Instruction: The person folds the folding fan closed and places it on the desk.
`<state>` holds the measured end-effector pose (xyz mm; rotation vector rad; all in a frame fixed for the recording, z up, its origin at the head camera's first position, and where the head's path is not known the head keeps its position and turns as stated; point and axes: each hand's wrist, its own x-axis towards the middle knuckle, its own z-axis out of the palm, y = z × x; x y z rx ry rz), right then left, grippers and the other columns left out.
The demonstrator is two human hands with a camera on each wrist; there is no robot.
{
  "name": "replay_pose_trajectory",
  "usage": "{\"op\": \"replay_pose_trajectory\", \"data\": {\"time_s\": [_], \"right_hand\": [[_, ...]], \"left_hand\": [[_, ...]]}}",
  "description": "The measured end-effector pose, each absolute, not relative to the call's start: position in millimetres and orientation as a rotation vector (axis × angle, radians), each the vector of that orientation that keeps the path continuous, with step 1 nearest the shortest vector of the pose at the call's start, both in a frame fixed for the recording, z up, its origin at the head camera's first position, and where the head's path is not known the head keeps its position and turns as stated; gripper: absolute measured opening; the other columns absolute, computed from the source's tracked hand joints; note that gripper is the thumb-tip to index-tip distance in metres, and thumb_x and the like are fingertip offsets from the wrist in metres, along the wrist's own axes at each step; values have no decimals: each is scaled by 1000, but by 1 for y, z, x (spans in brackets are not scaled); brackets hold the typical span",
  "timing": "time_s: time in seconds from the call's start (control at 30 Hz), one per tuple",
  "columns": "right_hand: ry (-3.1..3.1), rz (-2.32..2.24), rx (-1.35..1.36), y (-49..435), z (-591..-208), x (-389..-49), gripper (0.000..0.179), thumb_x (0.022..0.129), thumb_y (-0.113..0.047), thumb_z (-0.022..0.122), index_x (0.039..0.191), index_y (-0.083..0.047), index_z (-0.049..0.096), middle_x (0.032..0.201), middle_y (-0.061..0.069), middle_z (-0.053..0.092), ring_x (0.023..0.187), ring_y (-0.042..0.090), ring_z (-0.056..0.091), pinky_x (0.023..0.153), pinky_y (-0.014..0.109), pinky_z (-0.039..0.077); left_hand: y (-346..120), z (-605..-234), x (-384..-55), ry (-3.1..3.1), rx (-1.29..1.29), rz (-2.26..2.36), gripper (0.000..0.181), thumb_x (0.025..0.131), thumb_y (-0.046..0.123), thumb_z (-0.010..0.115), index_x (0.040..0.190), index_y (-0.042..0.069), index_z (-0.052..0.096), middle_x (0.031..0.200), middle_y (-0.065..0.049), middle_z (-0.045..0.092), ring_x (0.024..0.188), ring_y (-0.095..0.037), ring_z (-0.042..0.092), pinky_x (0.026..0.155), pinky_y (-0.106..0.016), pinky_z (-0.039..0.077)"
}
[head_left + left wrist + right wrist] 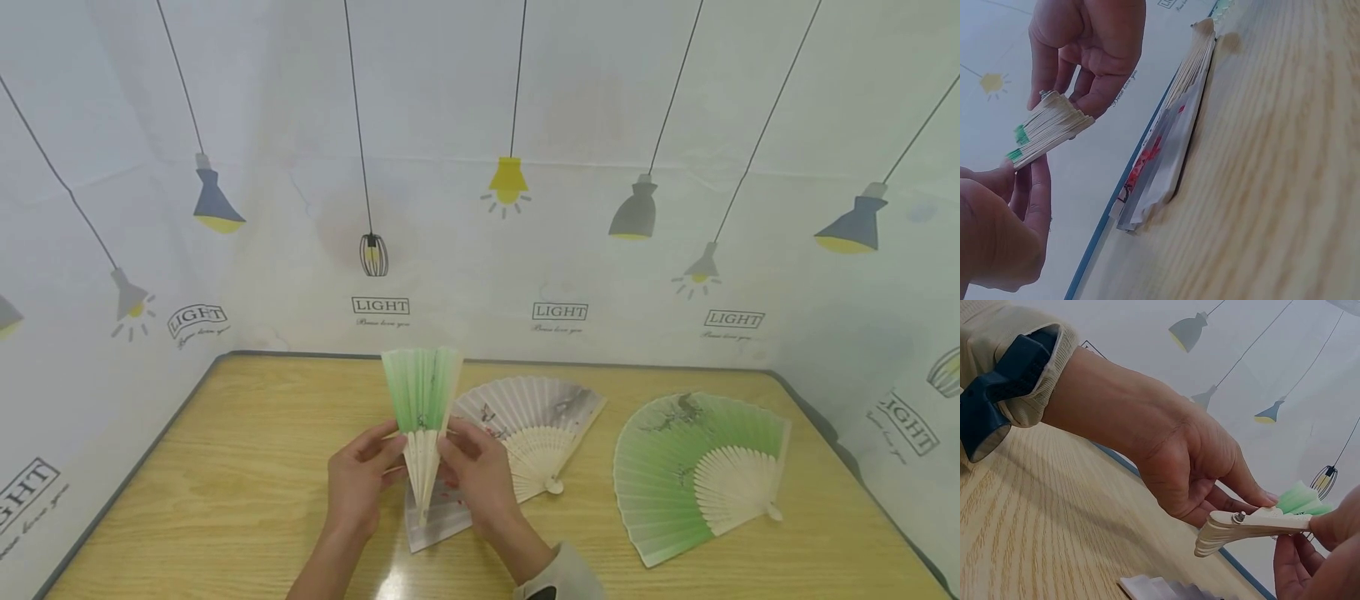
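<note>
Both hands hold up a green-and-white folding fan (pixel 424 392), spread only partway, with its pale ribs converging at the bottom. My left hand (pixel 362 475) pinches its left edge between thumb and fingers. On the opposite edge, my right hand (pixel 480 471) grips the ribs the same way. The stacked ribs (pixel 1054 128) show between the two hands in the left wrist view. A metal pivot pin (pixel 1239 517) is visible at the narrow end in the right wrist view. Behind the hands, a spread grey-white fan (pixel 543 408) with red blossoms lies on the table, partly hidden.
To the right, another green fan (pixel 675 467) lies spread on the wooden table (pixel 225 467). A white curtain (pixel 450 108) printed with lamps encloses the back and sides. A dark device (pixel 1007 384) is strapped at the right sleeve.
</note>
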<state>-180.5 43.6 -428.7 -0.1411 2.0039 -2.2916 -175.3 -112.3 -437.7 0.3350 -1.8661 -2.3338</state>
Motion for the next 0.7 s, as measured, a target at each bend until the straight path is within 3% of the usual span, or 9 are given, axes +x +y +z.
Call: {"op": "replay_pose_trajectory", "data": {"time_s": [0.37,0.7], "right_hand": [[1960,-2333,-173,42,-429,-180,35,94,-11,62,128,-3,58,110,15,65,86,21,66,74,40,58],[1926,-2338,-220,41,-427,-180,37,94,-8,61,130,1,55,107,16,65,83,16,61,73,27,56]], "left_hand": [[-112,-437,-175,-1856,347,-2349,32,89,6,67,120,-3,61,93,-9,69,79,-20,68,73,-34,59],[-111,-437,-174,-1862,313,-2364,30,88,6,68,117,-2,63,94,-11,70,82,-24,69,75,-37,59]]}}
